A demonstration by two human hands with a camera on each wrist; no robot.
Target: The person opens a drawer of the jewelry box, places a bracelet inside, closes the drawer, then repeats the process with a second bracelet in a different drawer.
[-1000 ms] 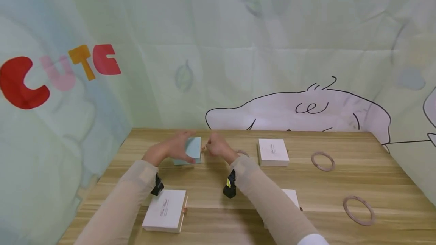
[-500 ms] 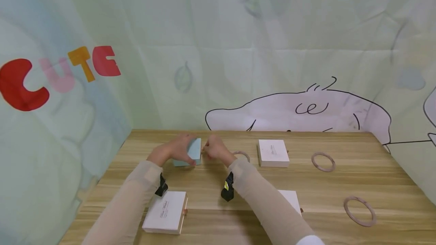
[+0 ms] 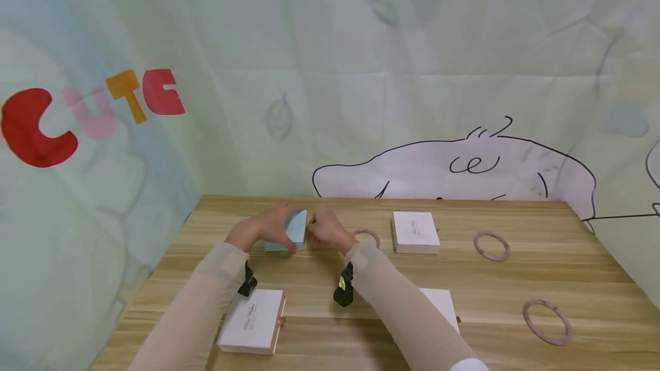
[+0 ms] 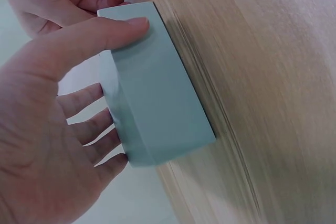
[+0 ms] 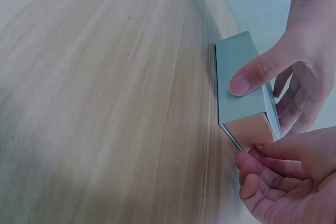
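Note:
My left hand (image 3: 268,227) grips a light blue box (image 3: 296,229) at the back left of the wooden table. In the left wrist view its thumb lies over one face of the box (image 4: 157,87), with the fingertips against another side. My right hand (image 3: 327,228) is at the right end of the box, fingers curled. The right wrist view shows a pale inner end (image 5: 251,131) framed by the blue cover. There my right thumb and forefinger pinch a small pull tab at the edge, mostly hidden by the fingertips.
A bangle (image 3: 367,232) lies just right of my right hand. Farther right are a white box (image 3: 415,231) and two more bangles, one behind (image 3: 491,246) and one in front (image 3: 547,322). Another white box (image 3: 252,320) stands front left; my right sleeve partly covers a third white box (image 3: 442,305).
My right fingers have closed in on the box's end, covering the small tab that showed earlier. My left forearm has shifted slightly right; the box has barely moved.

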